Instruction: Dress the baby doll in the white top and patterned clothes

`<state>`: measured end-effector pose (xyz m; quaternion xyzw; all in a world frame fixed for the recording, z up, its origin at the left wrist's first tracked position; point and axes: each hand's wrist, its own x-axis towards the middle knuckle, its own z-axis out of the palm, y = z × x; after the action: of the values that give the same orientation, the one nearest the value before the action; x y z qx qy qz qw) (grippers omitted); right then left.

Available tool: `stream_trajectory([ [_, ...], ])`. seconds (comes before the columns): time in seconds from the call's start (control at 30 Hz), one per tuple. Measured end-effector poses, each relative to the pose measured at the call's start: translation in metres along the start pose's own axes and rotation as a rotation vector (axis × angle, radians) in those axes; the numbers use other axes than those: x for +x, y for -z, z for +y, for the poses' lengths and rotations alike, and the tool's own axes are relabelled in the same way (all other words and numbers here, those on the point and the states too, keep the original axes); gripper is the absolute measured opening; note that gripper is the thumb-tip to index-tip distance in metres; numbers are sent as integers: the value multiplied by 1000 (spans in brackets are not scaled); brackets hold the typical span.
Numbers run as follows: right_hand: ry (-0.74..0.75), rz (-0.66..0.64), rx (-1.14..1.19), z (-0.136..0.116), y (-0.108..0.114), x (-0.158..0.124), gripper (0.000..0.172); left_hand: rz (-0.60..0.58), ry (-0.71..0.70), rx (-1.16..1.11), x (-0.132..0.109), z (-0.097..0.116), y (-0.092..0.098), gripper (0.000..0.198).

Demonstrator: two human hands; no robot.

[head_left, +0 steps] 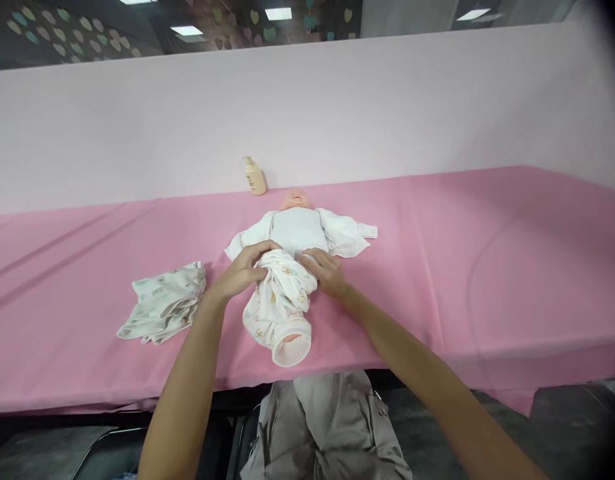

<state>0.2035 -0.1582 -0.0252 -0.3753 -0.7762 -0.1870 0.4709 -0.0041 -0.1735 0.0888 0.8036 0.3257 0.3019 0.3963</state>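
Note:
A baby doll (297, 198) lies on its back, its head toward the wall, in a white long-sleeved top (298, 229) with the sleeves spread to both sides. White baby pants (282, 293) with a small print cover its lower body, and one cuff opens toward me. My left hand (246, 268) grips the upper left edge of the pants, thumb and fingers curled over the cloth. On the other side, my right hand (324, 270) has its fingers closed at the waist edge. The fingertips of the right hand are partly hidden in the fabric.
A folded printed cloth (167, 303) lies left of my left forearm. Behind the doll, a pump bottle (256, 177) stands close to the white wall (307, 113). A pink sheet (487, 267) covers the table, whose front edge is near my lap.

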Motion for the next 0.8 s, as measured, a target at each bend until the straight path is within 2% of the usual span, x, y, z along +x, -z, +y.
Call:
stream_trajectory([
  [0.07, 12, 30, 15, -1, -1, 0, 30, 42, -56, -71, 3, -7, -8, 30],
  [0.2, 22, 52, 42, 2, -5, -3, 30, 154, -128, -43, 5, -15, -24, 34],
  [0.33, 24, 56, 78, 4, -11, -5, 35, 429, -167, 19, 5, -16, -30, 20],
  [0.4, 14, 57, 86, 4, -13, -5, 36, 507, -102, 43, 3, -12, -31, 17],
  [0.5, -26, 21, 101, 3, -14, -5, 37, 462, 53, 32, -3, -2, -35, 29],
  [0.57, -56, 9, 141, 1, -12, -5, 39, 426, 92, 24, -7, 6, -37, 27],
  [0.67, -97, 24, 196, 1, -10, -5, 42, 386, 47, 62, -11, 15, -42, 17],
  [0.8, -136, 29, 216, 1, -9, -10, 37, 235, -48, 194, -21, 15, -56, 13],
])
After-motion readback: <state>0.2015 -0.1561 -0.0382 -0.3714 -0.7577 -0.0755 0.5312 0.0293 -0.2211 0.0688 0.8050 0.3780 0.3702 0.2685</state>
